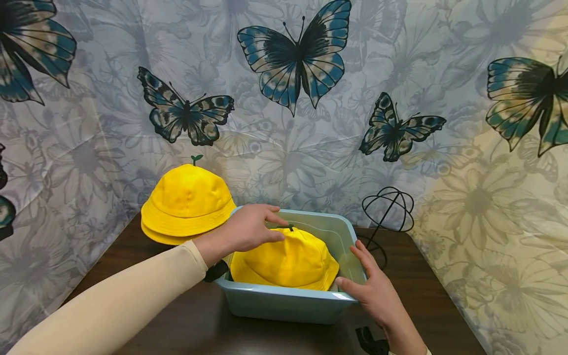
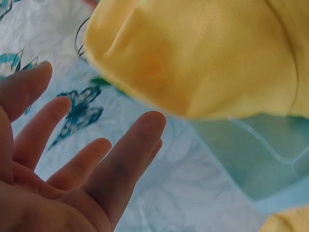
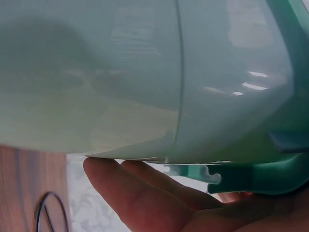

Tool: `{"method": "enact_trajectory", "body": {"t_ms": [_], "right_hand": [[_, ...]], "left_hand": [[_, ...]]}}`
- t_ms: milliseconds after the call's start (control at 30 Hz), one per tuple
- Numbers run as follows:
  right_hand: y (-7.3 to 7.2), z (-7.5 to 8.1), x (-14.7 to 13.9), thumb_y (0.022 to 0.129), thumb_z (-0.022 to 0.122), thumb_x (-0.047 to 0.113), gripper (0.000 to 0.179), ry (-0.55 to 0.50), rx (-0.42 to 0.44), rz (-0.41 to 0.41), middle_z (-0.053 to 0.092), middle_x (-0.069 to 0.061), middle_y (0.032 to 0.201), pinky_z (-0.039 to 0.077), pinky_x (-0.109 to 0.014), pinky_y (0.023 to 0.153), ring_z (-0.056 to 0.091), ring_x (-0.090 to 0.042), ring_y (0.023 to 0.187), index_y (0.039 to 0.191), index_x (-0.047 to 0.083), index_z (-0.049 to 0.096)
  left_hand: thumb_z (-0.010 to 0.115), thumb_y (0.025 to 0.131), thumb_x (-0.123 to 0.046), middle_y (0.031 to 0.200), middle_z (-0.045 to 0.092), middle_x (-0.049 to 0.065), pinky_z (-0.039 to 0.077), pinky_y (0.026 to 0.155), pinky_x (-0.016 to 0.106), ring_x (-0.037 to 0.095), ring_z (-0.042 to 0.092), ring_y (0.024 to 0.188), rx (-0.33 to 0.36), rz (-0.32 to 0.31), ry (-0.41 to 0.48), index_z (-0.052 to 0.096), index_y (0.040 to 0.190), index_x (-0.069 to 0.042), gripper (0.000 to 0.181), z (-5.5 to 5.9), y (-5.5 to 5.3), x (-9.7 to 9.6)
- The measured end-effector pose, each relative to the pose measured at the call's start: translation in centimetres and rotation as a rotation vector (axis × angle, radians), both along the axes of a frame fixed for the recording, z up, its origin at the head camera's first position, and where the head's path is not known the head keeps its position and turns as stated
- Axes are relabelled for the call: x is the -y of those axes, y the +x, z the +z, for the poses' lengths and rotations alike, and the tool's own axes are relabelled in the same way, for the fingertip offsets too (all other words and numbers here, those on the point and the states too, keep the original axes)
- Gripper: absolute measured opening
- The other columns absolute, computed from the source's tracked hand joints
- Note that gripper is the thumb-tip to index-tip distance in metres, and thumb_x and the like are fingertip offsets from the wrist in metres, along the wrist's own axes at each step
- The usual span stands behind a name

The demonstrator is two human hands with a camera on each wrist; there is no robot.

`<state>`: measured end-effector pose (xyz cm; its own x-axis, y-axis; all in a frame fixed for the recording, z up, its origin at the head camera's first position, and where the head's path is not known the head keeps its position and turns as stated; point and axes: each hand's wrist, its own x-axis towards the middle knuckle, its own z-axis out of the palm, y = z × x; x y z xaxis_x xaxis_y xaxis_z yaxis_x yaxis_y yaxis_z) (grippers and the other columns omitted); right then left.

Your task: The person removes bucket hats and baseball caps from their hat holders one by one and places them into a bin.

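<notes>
A yellow bucket hat (image 1: 288, 261) with a small green sprout (image 1: 290, 227) on its crown sits inside the light blue basin (image 1: 284, 308). Over the crown's left side is my left hand (image 1: 248, 229), its fingers spread and relaxed; in the left wrist view they lie apart from the yellow cloth (image 2: 193, 58). My right hand (image 1: 377, 291) holds the basin at its near right corner, thumb over the rim. The right wrist view has the fingers (image 3: 140, 198) against the basin's wall (image 3: 96, 96).
More yellow hats, one over another (image 1: 188, 202), stand at the back left of the dark wooden table (image 1: 177, 315), left of the basin. A black wire stand (image 1: 388, 212) rises behind the right side. Butterfly-printed cloth (image 1: 293, 158) hangs around the table.
</notes>
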<state>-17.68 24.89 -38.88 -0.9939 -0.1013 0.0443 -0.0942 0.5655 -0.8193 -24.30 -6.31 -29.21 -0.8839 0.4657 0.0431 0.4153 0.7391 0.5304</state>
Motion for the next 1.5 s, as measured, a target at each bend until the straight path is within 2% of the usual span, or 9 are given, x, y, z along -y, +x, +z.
{"method": "enact_trajectory", "body": {"t_ms": [200,433,600,767,900,1033,1267,1367,1500], "right_hand": [[0.0,0.0,-0.2,0.089,0.074,0.044,0.091,0.008,0.003,-0.009,0.006,-0.002,0.166,0.019,-0.074,0.104,0.009,-0.041,0.147,0.156,0.005,0.028],[0.0,0.0,-0.2,0.089,0.074,0.044,0.09,0.001,0.003,-0.003,0.006,-0.002,0.166,0.019,-0.074,0.104,0.008,-0.041,0.147,0.156,0.005,0.028],[-0.1,0.0,-0.1,0.088,0.074,0.045,0.091,-0.002,0.003,-0.005,0.006,-0.002,0.166,0.018,-0.074,0.104,0.008,-0.041,0.147,0.156,0.005,0.029],[-0.1,0.0,0.0,0.088,0.075,0.044,0.091,-0.007,0.002,-0.004,0.006,-0.002,0.166,0.018,-0.074,0.104,0.008,-0.041,0.147,0.156,0.005,0.029],[-0.2,0.0,0.0,0.088,0.075,0.044,0.09,-0.008,0.001,-0.003,0.006,-0.003,0.166,0.018,-0.074,0.104,0.008,-0.041,0.147,0.156,0.005,0.029],[-0.2,0.1,0.0,0.088,0.075,0.045,0.091,-0.005,0.007,-0.004,0.005,-0.003,0.166,0.018,-0.074,0.104,0.008,-0.041,0.147,0.156,0.005,0.029],[-0.2,0.1,0.0,0.089,0.073,0.047,0.09,0.018,0.016,-0.01,0.005,-0.002,0.166,0.019,-0.074,0.103,0.009,-0.042,0.147,0.156,0.007,0.029],[-0.1,0.1,0.0,0.089,0.073,0.047,0.09,0.018,0.012,-0.008,0.005,-0.002,0.166,0.019,-0.074,0.103,0.009,-0.042,0.147,0.156,0.006,0.029],[-0.1,0.1,0.1,0.09,0.073,0.046,0.089,0.013,0.013,-0.005,0.005,-0.003,0.166,0.019,-0.074,0.103,0.008,-0.042,0.147,0.156,0.006,0.029]], "left_hand": [[0.075,0.09,-0.036,0.153,0.043,0.0,0.034,0.11,0.048,0.028,0.035,0.141,-0.02,0.016,-0.02,0.07,0.129,-0.022,0.042,1.6,-0.1,1.5],[0.079,0.087,-0.037,0.157,0.036,0.001,0.038,0.107,0.049,0.03,0.033,0.142,-0.051,0.013,-0.03,0.068,0.132,-0.022,0.049,2.5,-0.3,3.8],[0.08,0.086,-0.033,0.16,0.029,0.006,0.04,0.105,0.052,0.035,0.035,0.14,-0.093,-0.016,-0.047,0.067,0.133,-0.02,0.05,3.2,-0.5,6.2],[0.081,0.086,-0.031,0.161,0.025,0.012,0.037,0.105,0.059,0.042,0.031,0.141,-0.135,-0.023,-0.077,0.066,0.134,-0.017,0.053,4.3,-0.9,9.4],[0.081,0.085,-0.033,0.162,0.022,0.013,0.035,0.105,0.062,0.045,0.026,0.142,-0.152,0.016,-0.106,0.066,0.134,-0.015,0.055,5.5,-1.4,12.2],[0.08,0.086,-0.034,0.163,0.016,0.015,0.026,0.106,0.068,0.049,0.018,0.143,-0.143,0.087,-0.127,0.064,0.135,-0.011,0.057,6.5,-2.5,15.3],[0.078,0.088,-0.036,0.165,0.003,0.017,0.018,0.104,0.074,0.053,0.003,0.144,-0.056,0.176,-0.085,0.056,0.142,-0.008,0.065,7.3,-4.9,19.8],[0.075,0.09,-0.036,0.165,0.002,0.016,0.029,0.102,0.071,0.054,0.019,0.141,-0.023,0.191,-0.057,0.053,0.145,-0.009,0.065,7.3,-5.7,20.6],[0.073,0.092,-0.033,0.166,0.003,0.014,0.047,0.093,0.06,0.052,0.038,0.132,0.029,0.18,0.01,0.05,0.147,-0.008,0.065,7.0,-6.5,21.0]]}}
